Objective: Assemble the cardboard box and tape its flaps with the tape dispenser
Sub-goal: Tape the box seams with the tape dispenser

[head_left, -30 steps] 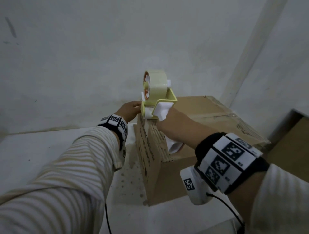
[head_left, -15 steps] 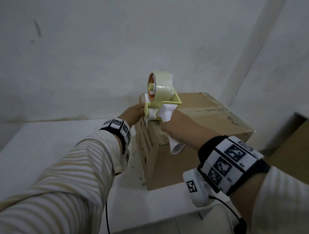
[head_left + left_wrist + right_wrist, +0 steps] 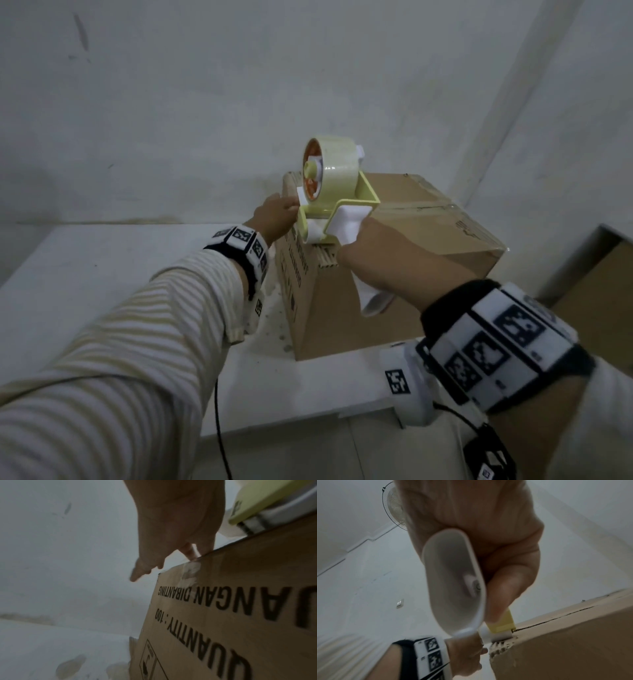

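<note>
A closed brown cardboard box [image 3: 428, 236] stands on a white table [image 3: 102, 274], with a taped seam across its top. A yellow and white tape dispenser [image 3: 335, 192] with a pale tape roll sits on the box's near left top corner. My right hand [image 3: 373, 253] grips its white handle [image 3: 452, 585]; the roller end touches the cardboard [image 3: 573, 649]. My left hand [image 3: 274, 216] is at the box's left top edge, beside the dispenser's front. In the left wrist view its fingers [image 3: 192, 550] reach over that edge onto the printed box [image 3: 240, 615]; their tips are hidden.
The table meets a white wall behind and a corner to the right of the box. More cardboard [image 3: 596, 281] leans at the far right, below table level. A cable [image 3: 219, 428] hangs off the table's front edge. A wall fan [image 3: 393, 509] is high up.
The head view has pulled back, so more of the table and its front edge shows. Both hands and the dispenser stay at the same corner of the box.
</note>
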Motion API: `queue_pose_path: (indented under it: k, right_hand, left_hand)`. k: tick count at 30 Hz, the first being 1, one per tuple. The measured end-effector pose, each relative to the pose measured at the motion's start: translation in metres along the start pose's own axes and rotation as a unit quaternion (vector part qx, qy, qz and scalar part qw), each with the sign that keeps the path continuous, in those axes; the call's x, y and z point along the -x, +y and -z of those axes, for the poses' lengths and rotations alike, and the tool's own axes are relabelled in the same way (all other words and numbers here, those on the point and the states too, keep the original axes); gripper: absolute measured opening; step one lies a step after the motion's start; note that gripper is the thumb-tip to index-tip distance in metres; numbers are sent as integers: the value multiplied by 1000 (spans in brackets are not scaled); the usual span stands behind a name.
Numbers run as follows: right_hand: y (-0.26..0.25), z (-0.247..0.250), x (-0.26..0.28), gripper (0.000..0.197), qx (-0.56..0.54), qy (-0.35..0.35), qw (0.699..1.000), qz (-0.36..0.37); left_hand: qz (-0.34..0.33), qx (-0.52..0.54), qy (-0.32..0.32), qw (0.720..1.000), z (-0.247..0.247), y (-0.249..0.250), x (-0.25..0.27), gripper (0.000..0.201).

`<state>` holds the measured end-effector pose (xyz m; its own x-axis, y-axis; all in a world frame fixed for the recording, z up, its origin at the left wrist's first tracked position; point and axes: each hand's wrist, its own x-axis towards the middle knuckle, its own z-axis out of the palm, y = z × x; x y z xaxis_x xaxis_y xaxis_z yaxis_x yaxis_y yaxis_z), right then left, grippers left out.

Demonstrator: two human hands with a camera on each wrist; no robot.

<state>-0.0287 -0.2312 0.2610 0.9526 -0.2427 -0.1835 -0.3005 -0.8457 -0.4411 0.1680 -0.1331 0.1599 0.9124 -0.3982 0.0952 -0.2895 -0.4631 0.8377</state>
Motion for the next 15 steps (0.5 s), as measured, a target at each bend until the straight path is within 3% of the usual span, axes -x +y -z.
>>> queue_pose_path:
  k: [2,5,10,13,15]
  right_hand:
    - [-2,2,0,36,5,-19,1000,1]
    - [-4,0,3,34,8,-19,1000,17]
    - [4,-7,19,5,-54,-24,998,-5]
    - [14,-5,42,29,-54,-37,998,6]
    - [25,-3,60,23,-56,-25,998,12]
  left_hand:
    - [-14,114,-40,993,-4,-4,18,24]
    - [-14,150,-56,987,-11,-10,30,37]
    - [31,68,-15,997,-13,9,30,43]
    - [49,10,-13,999,-14,20,31,46]
    - [49,-49,-26,997,-13,24,37,58]
